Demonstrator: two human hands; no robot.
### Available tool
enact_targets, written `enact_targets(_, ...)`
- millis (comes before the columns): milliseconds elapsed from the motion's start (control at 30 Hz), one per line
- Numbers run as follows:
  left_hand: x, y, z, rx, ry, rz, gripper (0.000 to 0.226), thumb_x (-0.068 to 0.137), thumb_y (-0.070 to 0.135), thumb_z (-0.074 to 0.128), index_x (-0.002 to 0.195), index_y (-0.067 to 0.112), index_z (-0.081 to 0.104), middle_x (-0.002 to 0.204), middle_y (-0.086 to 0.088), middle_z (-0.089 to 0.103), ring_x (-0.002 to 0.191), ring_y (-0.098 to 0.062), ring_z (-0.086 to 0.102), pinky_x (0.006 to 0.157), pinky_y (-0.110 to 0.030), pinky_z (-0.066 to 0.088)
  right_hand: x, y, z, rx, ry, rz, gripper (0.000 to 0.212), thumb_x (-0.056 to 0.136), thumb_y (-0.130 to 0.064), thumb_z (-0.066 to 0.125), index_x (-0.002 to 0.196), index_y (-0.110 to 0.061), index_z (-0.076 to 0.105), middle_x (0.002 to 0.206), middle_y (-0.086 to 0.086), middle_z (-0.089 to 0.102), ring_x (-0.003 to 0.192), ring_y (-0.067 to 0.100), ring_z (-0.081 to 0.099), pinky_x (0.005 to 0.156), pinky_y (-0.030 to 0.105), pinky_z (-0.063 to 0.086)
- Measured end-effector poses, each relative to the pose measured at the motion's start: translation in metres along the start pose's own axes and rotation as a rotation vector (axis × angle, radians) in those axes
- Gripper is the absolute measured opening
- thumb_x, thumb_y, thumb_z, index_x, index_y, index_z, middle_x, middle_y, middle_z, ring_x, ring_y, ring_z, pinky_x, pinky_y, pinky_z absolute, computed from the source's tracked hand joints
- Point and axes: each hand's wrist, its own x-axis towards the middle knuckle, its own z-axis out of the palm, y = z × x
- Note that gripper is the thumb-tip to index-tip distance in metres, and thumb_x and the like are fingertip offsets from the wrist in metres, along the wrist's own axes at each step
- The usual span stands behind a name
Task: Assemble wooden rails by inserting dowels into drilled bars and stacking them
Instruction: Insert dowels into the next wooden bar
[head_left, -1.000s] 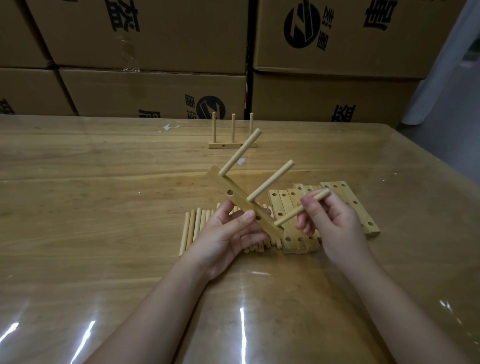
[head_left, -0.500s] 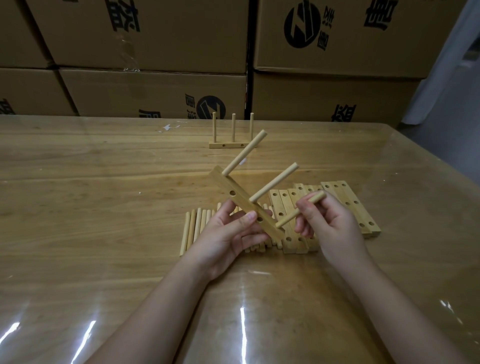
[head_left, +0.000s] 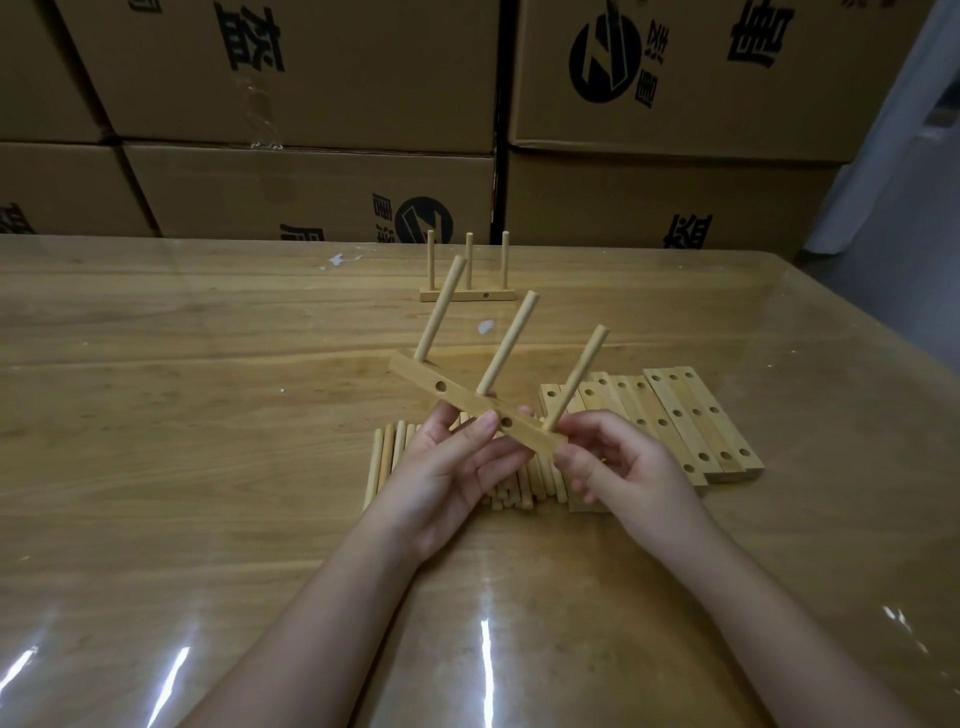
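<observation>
My left hand (head_left: 457, 467) grips a drilled wooden bar (head_left: 462, 401) held above the table, tilted down to the right. Three dowels stand out of it, leaning up and right; the nearest one (head_left: 576, 379) sits in the bar's right end. My right hand (head_left: 618, 467) touches that right end with its fingertips, thumb under the bar. Two side holes on the bar face me. Beneath my hands lie a row of loose dowels (head_left: 384, 462) and a row of drilled bars (head_left: 691, 421). A finished rail (head_left: 467, 295) with three upright dowels stands farther back.
The wooden table (head_left: 182, 415) has a glossy clear cover. Stacked cardboard boxes (head_left: 311, 171) form a wall behind its far edge. The table's right edge runs diagonally near a pale wall (head_left: 893, 171).
The third dowel, earlier held in my right hand, now stands in the bar's right end. The bar has swung flatter and its dowels point more upward.
</observation>
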Motion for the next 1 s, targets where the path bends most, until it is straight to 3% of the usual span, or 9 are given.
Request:
enact_targets(200, 0.000, 0.000, 0.001, -0.002, 0.013, -0.005, 0.042, 0.072, 0.017, 0.072, 0.109, 0.012, 0.052, 0.110, -0.020, 0.069, 0.101, -0.030, 0.068, 0.075, -0.030, 0.057, 0.002, 0.000, 0.000, 0.051, 0.039, 0.022, 0.013, 0.084, -0.017, 0.063, 0.094, -0.025, 0.064, 0.082, -0.003, 0.067, 0.072, 0.010, 0.064, 0.057, 0.020, 0.052)
enact_targets(367, 0.002, 0.003, 0.003, -0.036, -0.003, -0.015, 0.049, 0.080, 0.026, 0.066, 0.120, 0.001, 0.052, 0.120, -0.021, 0.064, 0.112, -0.037, 0.062, 0.078, -0.032, 0.057, 0.005, 0.001, -0.007, 0.110, 0.119, 0.051, 0.011, 0.086, -0.016, 0.061, 0.093, -0.023, 0.065, 0.076, -0.008, 0.068, 0.064, 0.003, 0.063, 0.055, 0.014, 0.049)
enact_targets(567, 0.004, 0.007, -0.001, -0.119, 0.089, 0.108, 0.033, 0.087, 0.020, 0.057, 0.117, 0.006, 0.057, 0.116, -0.019, 0.067, 0.107, -0.033, 0.065, 0.074, -0.034, 0.058, 0.010, 0.006, -0.022, 0.169, 0.214, 0.108, 0.010, 0.087, -0.022, 0.059, 0.093, -0.028, 0.066, 0.071, -0.009, 0.069, 0.061, 0.001, 0.061, 0.055, 0.013, 0.048)
enact_targets(1000, 0.006, 0.011, -0.004, -0.026, 0.230, 0.187, 0.036, 0.084, 0.037, 0.055, 0.110, 0.013, 0.055, 0.107, -0.011, 0.071, 0.095, -0.025, 0.070, 0.053, -0.030, 0.059, 0.009, 0.007, -0.020, 0.104, 0.075, 0.091, 0.015, 0.087, -0.018, 0.060, 0.093, -0.031, 0.065, 0.079, -0.012, 0.070, 0.068, 0.000, 0.063, 0.060, 0.013, 0.049)
